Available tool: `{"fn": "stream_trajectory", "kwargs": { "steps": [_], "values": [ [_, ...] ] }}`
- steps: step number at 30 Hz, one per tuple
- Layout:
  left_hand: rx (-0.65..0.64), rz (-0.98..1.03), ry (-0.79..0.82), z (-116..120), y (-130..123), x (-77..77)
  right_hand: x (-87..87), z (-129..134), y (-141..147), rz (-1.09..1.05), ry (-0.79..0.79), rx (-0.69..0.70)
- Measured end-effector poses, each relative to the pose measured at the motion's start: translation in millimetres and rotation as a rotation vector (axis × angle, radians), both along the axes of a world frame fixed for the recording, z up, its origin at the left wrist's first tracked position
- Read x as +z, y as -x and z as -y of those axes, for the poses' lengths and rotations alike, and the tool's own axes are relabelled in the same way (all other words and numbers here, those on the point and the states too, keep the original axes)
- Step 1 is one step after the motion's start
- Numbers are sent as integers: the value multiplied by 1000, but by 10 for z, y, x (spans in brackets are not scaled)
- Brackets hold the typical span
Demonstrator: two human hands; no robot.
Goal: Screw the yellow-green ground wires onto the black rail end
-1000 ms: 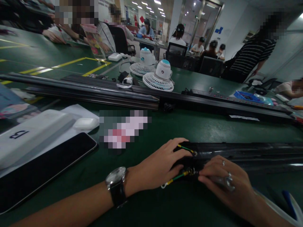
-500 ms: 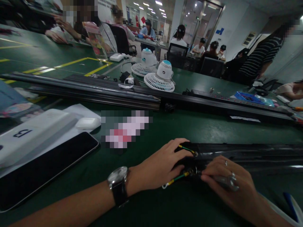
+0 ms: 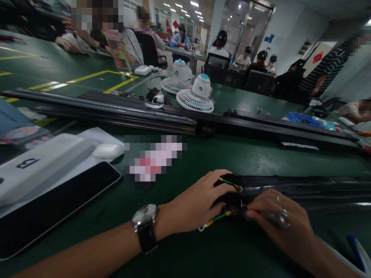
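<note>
My left hand [image 3: 197, 202], with a watch [image 3: 144, 222] on its wrist, grips the left end of a long black rail [image 3: 292, 183]. Two green-and-yellow wires [image 3: 216, 220] are by its fingers, fixed at the rail's end. The lower one ends in a bare ring terminal [image 3: 202, 228]. My right hand [image 3: 285, 222] is closed around a metal wrench [image 3: 282, 219], whose forked end shows at the palm. Its other end points toward the lower wire's fixing point; the pinching fingers partly hide it.
Another long dark rail [image 3: 116, 112] crosses the green table behind my hands. Two white fans [image 3: 199, 94] stand beyond it. A black phone [image 3: 60, 208] and a white box [image 3: 46, 162] lie at left. A blue-and-white handle [image 3: 358, 251] sits at lower right. Other people sit around.
My right hand has turned slightly, and the wrench in it has shifted a little. My left hand stays where it was. A standing person at right has moved.
</note>
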State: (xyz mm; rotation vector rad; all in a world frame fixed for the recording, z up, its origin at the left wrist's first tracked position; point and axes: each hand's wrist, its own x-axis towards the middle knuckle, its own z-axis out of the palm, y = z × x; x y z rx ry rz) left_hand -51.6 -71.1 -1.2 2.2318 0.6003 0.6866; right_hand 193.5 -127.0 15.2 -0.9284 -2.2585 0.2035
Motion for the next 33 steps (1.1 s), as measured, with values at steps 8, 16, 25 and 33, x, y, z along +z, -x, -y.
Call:
{"fn": "stream_trajectory", "kwargs": {
  "steps": [8, 16, 25, 33],
  "values": [
    [0, -17, -19, -5, 0, -24, 32, 54, 32, -30, 33, 5],
    [3, -5, -22, 2, 3, -23, 31, 69, 80, 8, -12, 38],
    [7, -26, -33, 4, 8, -15, -4, 42, -42, 48, 32, -27],
    [6, -16, -41, -1, -5, -29, 69, 81, 61, -2, -2, 13]
  ]
}}
